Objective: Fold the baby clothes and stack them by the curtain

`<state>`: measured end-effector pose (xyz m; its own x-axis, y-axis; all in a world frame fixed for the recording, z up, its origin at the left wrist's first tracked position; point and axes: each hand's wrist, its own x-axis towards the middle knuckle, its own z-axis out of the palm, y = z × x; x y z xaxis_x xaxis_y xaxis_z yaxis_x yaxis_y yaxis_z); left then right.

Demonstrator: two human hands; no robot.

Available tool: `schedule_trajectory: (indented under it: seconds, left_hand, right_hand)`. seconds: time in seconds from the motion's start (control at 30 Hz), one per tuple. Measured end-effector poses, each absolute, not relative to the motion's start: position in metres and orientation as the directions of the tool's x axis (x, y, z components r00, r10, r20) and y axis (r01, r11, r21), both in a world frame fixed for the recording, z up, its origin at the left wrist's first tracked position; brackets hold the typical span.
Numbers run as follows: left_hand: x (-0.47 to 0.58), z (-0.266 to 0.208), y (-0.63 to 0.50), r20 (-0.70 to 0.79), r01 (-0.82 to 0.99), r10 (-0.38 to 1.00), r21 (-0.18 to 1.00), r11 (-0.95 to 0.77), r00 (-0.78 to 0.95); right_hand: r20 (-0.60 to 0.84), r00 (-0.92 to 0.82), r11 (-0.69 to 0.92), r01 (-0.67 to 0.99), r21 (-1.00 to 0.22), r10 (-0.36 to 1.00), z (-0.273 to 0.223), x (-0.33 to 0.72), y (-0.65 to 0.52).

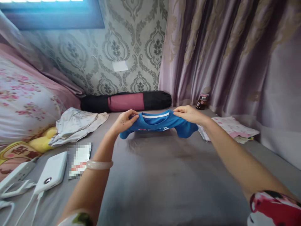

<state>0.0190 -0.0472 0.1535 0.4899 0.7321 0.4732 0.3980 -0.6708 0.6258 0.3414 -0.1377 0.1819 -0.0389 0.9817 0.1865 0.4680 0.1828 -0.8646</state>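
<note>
A blue T-shirt (pixel 155 122) hangs stretched between my two hands above the grey bed sheet (pixel 169 182). My left hand (pixel 127 120) pinches it at the shoulder on the left of the neckline. On the other side of the collar, my right hand (pixel 188 113) pinches the opposite shoulder. White tape shows inside the neckline, and part of a white and red print is visible on the front. Both short sleeves droop outward. The lower part of the shirt is hidden from this angle.
A black and pink rolled bag (pixel 125 102) lies along the wall. Folded clothes (pixel 232 128) and a brown bottle (pixel 202 102) are at right. At left are a crumpled light cloth (pixel 75 124), a white power bank (pixel 52 171) with cables, and a power strip (pixel 18 174).
</note>
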Motion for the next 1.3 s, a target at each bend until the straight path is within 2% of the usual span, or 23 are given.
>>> schedule_trajectory:
  seconds: [0.1,0.23,0.33,0.43,0.5,0.6,0.7,0.77,0.87,0.93,1.2,1.3]
  left_hand:
    - [0.001,0.185,-0.056,0.399,0.408,0.708,0.61,-0.679,0.582]
    - [-0.011,0.206,-0.06,0.337,0.398,0.709,0.644,-0.653,0.619]
    - [-0.014,0.217,-0.06,0.372,0.388,0.726,0.657,-0.646,0.579]
    - [-0.012,0.236,-0.059,0.443,0.398,0.751,0.652,-0.645,0.49]
    - [-0.009,0.252,-0.059,0.531,0.428,0.751,0.618,-0.66,0.392]
    - [0.002,0.274,-0.054,0.725,0.505,0.657,0.496,-0.706,0.207]
    - [0.015,0.285,-0.047,0.81,0.592,0.556,0.358,-0.722,0.188]
    - [0.022,0.286,-0.04,0.838,0.615,0.516,0.315,-0.723,0.176]
    - [0.03,0.284,-0.031,0.87,0.613,0.48,0.316,-0.724,0.118]
    - [0.035,0.281,-0.025,0.855,0.619,0.502,0.325,-0.715,0.131]
    - [0.055,0.278,0.0,0.853,0.712,0.521,0.388,-0.585,-0.036]
    - [0.06,0.277,0.007,0.85,0.718,0.527,0.377,-0.585,-0.016]
  right_hand:
    - [0.076,-0.116,0.119,0.437,-0.891,0.99,0.199,0.342,-0.141]
    - [0.04,-0.116,0.088,0.439,-0.894,0.992,0.219,0.342,-0.142]
    - [0.093,-0.047,0.104,0.474,-0.875,0.995,0.237,0.342,-0.142]
    - [0.24,0.002,0.199,0.551,-0.811,0.971,0.259,0.343,-0.137]
    - [0.406,0.021,0.3,0.638,-0.709,0.913,0.272,0.343,-0.132]
    - [0.661,0.01,0.376,0.817,-0.438,0.75,0.285,0.342,-0.123]
    - [0.753,-0.1,0.347,0.921,-0.177,0.65,0.287,0.339,-0.113]
    - [0.79,-0.119,0.313,0.945,-0.096,0.601,0.286,0.337,-0.108]
    - [0.82,-0.12,0.286,0.957,-0.055,0.56,0.283,0.336,-0.103]
    - [0.819,-0.13,0.285,0.958,-0.042,0.558,0.281,0.335,-0.1]
    - [0.869,-0.02,0.2,0.976,-0.091,0.495,0.281,0.337,-0.078]
    - [0.858,-0.023,0.196,0.976,-0.091,0.512,0.28,0.339,-0.069]
